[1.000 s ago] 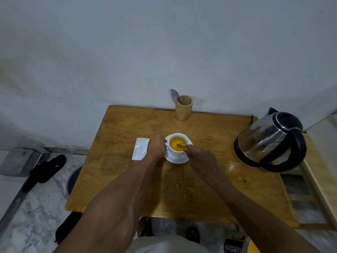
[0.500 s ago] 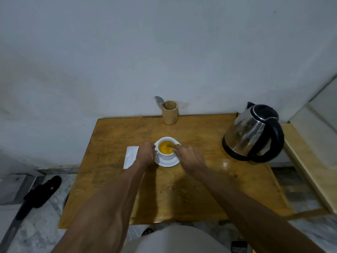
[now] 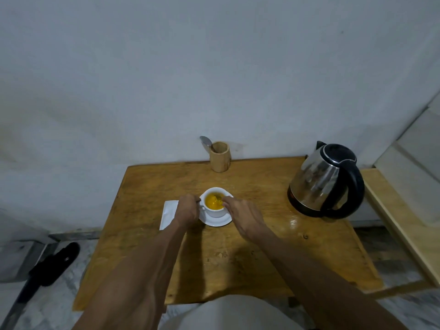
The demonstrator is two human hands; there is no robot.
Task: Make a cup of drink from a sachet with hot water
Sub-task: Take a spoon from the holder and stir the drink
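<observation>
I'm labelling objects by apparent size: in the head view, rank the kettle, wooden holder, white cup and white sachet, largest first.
1. kettle
2. white sachet, partly hidden by the left hand
3. wooden holder and white cup: look alike, and the holder stands farther away, so unranked.

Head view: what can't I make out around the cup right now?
- Stirring tool: too small and blurred in the drink; the right hand hides its grip.
- Cup handle: covered by the left hand.
- White sachet: partly behind the left hand; torn or not, unreadable.
- Kettle: lid shut, water level hidden.
- Wooden holder: inside hidden by its wall; only one spoon shows.
</observation>
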